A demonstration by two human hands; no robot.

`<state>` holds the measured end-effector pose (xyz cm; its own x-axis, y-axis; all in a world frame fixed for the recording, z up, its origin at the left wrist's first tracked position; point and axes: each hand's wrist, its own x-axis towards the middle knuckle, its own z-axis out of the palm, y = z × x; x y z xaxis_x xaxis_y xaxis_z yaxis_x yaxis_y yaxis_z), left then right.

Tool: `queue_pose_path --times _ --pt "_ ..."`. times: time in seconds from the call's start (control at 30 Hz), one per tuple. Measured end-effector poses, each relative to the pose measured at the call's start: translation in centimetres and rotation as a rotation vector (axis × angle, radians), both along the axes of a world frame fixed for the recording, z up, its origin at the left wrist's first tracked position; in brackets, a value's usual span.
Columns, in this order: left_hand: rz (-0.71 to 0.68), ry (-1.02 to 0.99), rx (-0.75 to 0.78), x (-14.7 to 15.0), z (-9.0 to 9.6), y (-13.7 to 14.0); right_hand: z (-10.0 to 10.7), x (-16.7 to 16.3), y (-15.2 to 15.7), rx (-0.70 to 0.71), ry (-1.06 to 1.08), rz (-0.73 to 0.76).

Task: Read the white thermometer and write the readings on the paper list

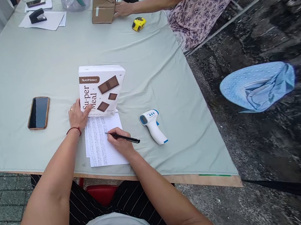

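Observation:
My left hand [77, 115] grips the lower left edge of a white Su-per Meal box [93, 96], its thumb lying across the printed front. The box rests on the upper part of a paper sheet [117, 158] covered in columns of small writing. Between the fingers of my right hand [121, 142] is a black pen [127, 136], its tip at the sheet. A second sheet peeks out under the left edge of the first. Just right of my right hand lies a white and blue infrared thermometer [153, 127].
A smartphone [39, 113] lies to the left on the cloth-covered table [2, 113]. Farther back are a yellow tape measure [139, 23], a cardboard box [101, 11], a clear tub [76, 2] and a stapler [37, 16] on papers. Another person's hands [124, 9] work there. A blue hat [257, 86] is at right.

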<state>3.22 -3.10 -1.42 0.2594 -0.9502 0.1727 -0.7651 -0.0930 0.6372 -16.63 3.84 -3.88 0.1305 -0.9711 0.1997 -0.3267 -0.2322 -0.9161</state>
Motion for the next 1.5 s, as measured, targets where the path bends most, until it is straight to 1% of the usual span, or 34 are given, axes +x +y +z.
queue_pose_path --times 0.13,0.3,0.6,0.8,1.3,1.5 --pt "-0.004 -0.001 -0.004 0.01 -0.06 -0.06 0.03 0.00 0.05 -0.023 0.013 -0.010" --pt "-0.006 -0.001 0.002 -0.02 0.01 -0.04 0.15 -0.02 0.01 0.009 0.015 -0.006" --pt "-0.008 0.011 -0.008 -0.04 0.08 0.02 0.22 0.01 0.02 0.006 -0.002 -0.015" --pt "-0.003 0.005 0.003 -0.01 0.06 -0.03 0.13 -0.06 -0.02 0.022 0.000 0.000" --pt "0.002 0.016 0.001 0.04 -0.05 -0.07 0.10 -0.04 0.03 0.062 -0.032 -0.027" --pt "-0.003 0.019 -0.010 0.03 0.02 -0.05 0.16 0.04 0.01 0.022 -0.038 -0.038"
